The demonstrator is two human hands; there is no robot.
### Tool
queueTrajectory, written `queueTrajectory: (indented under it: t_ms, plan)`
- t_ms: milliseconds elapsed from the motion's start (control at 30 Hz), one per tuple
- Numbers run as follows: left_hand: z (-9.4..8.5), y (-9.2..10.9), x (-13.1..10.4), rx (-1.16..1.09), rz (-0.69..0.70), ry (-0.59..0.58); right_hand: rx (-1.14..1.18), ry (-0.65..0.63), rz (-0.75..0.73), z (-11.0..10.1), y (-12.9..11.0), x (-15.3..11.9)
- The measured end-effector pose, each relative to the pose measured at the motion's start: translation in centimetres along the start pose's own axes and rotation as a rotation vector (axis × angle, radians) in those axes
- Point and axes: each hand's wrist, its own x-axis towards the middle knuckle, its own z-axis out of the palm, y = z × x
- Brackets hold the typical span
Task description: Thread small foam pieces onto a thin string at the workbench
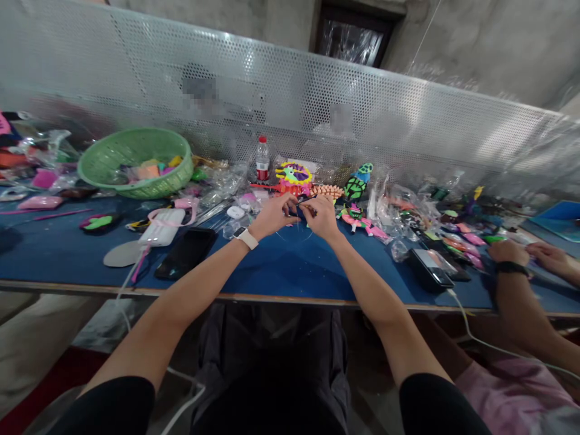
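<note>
My left hand [275,215], with a pale watch on its wrist, is closed, its fingertips pinched together over the blue table. Close beside it my right hand [319,215] is closed in a pinch too. A thin clear thread [299,234] hangs in a loop below the fingertips of both hands. A small dark piece seems to sit between the fingers, too small to make out. Just behind the hands lie a yellow and purple toy figure [294,173], an orange ribbed toy [327,191] and a green and black toy turtle [356,186].
A green basket [136,192] with colourful pieces stands at the left. Nearer are a white power bank [162,227] and a black phone [185,252]. A red-capped bottle [262,158] stands at the back. Another device [430,270] and a co-worker's hands [510,252] are at the right.
</note>
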Motion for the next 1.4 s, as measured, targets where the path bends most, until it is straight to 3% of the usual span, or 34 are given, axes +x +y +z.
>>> queueTrajectory:
  t_ms: [133, 233, 333, 467, 600, 667, 733, 867, 967, 1100, 1400]
  plan:
    - [-0.1, -0.3, -0.3, 0.336, 0.155, 0.033, -0.002, -0.001, -0.034, 0.0, 0.1, 0.0]
    - [-0.2, -0.8, -0.4, 0.388, 0.203, 0.044, -0.008, 0.004, -0.05, 0.0, 0.0, -0.1]
    - [-0.2, -0.9, -0.2, 0.298, 0.164, 0.062, -0.011, -0.012, -0.066, 0.0, -0.1, -0.2]
    - [-0.1, -0.8, 0.4, 0.005, 0.019, 0.095, 0.023, 0.025, -0.076, 0.2, -0.4, -0.2]
    - [0.1, -0.9, 0.8, -0.271, -0.11, 0.066, 0.085, 0.051, 0.02, 0.4, -0.8, -0.1]
    - [0.2, -0.9, 0.7, -0.29, -0.136, 0.073, 0.125, 0.055, 0.101, 0.4, -1.2, 0.0]
    - [0.2, -0.8, 0.4, -0.184, -0.115, 0.144, 0.193, 0.07, 0.191, 0.4, -1.5, 0.1]
    - [0.0, -0.1, -0.3, 0.235, 0.026, 0.307, 0.388, 0.14, 0.345, 0.5, -1.8, 0.2]
    - [-0.3, 0.4, -0.6, 0.458, 0.184, 0.257, 0.468, 0.171, 0.428, 0.8, -2.0, 0.2]
    - [-0.6, 0.5, -0.6, 0.545, 0.37, 0.107, 0.506, 0.11, 0.486, 1.2, -2.5, 0.2]
    - [-0.7, -0.5, -0.3, 0.552, 0.361, 0.068, 0.568, 0.074, 0.497, 1.1, -3.0, 0.4]
